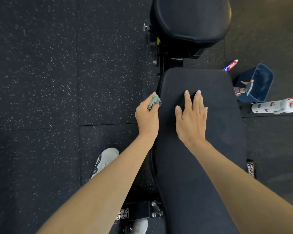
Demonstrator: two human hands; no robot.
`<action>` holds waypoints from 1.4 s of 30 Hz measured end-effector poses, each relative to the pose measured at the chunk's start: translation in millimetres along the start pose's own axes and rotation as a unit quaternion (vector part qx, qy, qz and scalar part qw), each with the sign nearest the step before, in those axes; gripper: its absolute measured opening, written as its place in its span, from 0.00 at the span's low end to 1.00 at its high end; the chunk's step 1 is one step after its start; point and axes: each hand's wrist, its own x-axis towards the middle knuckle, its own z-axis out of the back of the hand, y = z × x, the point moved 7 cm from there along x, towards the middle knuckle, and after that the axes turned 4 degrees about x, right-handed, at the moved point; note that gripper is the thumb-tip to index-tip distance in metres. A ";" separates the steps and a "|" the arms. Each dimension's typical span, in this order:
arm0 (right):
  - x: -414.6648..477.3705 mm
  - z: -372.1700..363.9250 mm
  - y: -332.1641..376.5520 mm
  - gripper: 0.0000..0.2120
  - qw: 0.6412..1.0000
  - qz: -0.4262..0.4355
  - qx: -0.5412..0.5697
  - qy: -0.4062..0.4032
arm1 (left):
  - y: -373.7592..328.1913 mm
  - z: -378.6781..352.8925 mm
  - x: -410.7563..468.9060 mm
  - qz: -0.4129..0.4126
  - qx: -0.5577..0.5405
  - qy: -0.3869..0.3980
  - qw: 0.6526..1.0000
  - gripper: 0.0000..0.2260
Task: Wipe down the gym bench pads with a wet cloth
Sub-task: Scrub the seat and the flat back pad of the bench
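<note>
The person's left hand (146,115) curls round a bunched teal nubby cloth (154,101) and holds it against the left side edge of the long black padded bench pad (218,132), likely to wipe that flank. Just right of this grip, the right hand (191,119) lies flat on the pad with straight fingers, holding nothing and apparently bracing. Farther right stands a navy plastic bucket (260,78), probably for rewetting.

we count two grips (146,115) (191,119), two black pads (210,149) (193,19), one cloth (154,101), two white shoes (107,157) (139,226), one bucket (262,73), one bottle (276,106), one tube (230,65)
</note>
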 end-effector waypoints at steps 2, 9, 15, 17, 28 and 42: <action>10.3 7.3 -8.8 0.27 0.999 -0.033 0.004 -0.008 | -16.0 -13.1 16.5 -0.020 0.021 -0.005 1.000 0.17; 45.2 39.9 -39.0 0.31 0.991 -0.119 0.060 -0.026 | -69.3 -55.3 77.4 -0.067 0.131 0.050 0.988 0.17; 55.0 40.4 -43.7 0.35 0.978 -0.183 0.093 0.035 | -123.3 -102.7 89.5 -0.165 0.337 0.274 0.886 0.14; 51.9 37.3 -37.9 0.37 0.976 -0.191 0.087 0.060 | -134.6 -97.8 87.1 -0.152 0.232 0.271 0.922 0.13; 63.4 62.6 -31.2 0.38 0.970 -0.218 0.089 0.066 | -105.8 -60.7 106.0 -0.016 0.298 0.256 0.920 0.23; 115.5 71.1 -76.6 0.26 0.929 -0.342 0.137 -0.037 | -94.3 -143.0 113.0 -0.044 0.461 0.366 0.807 0.11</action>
